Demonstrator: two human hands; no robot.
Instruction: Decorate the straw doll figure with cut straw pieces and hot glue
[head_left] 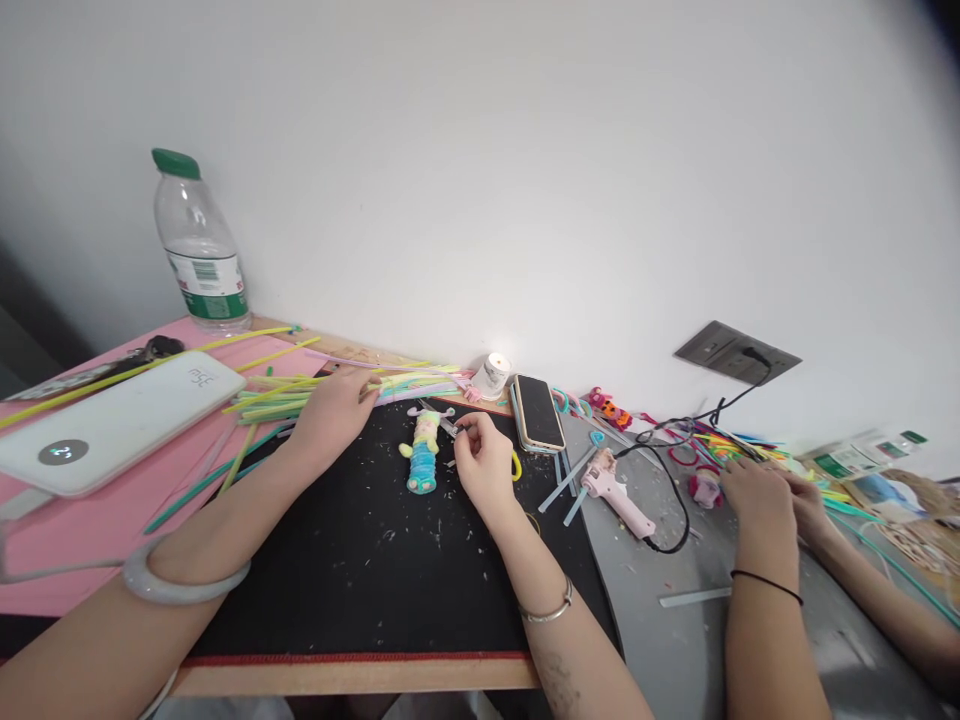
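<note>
My left hand (339, 413) reaches into a bundle of pastel pipe cleaners (277, 400), fingers pinched together at a pale strand. Which strand it grips is partly hidden. My right hand (487, 462) is closed around a small tool with a metallic tip (448, 425), mostly covered by the fingers. Between the hands a small pipe-cleaner figure (424, 452) lies on the black mat (360, 570), its body blue and its head yellow with pinkish ears. A yellow pipe-cleaner loop (516, 465) lies just beyond my right hand.
At left are a white power bank (142, 415) and a plastic bottle (199, 245). Behind my right hand are a phone (538, 412) and a white roll (493, 376). A corded glue gun (616, 495) lies right, beside a co-worker's hands (757, 500). Scraps litter the mat.
</note>
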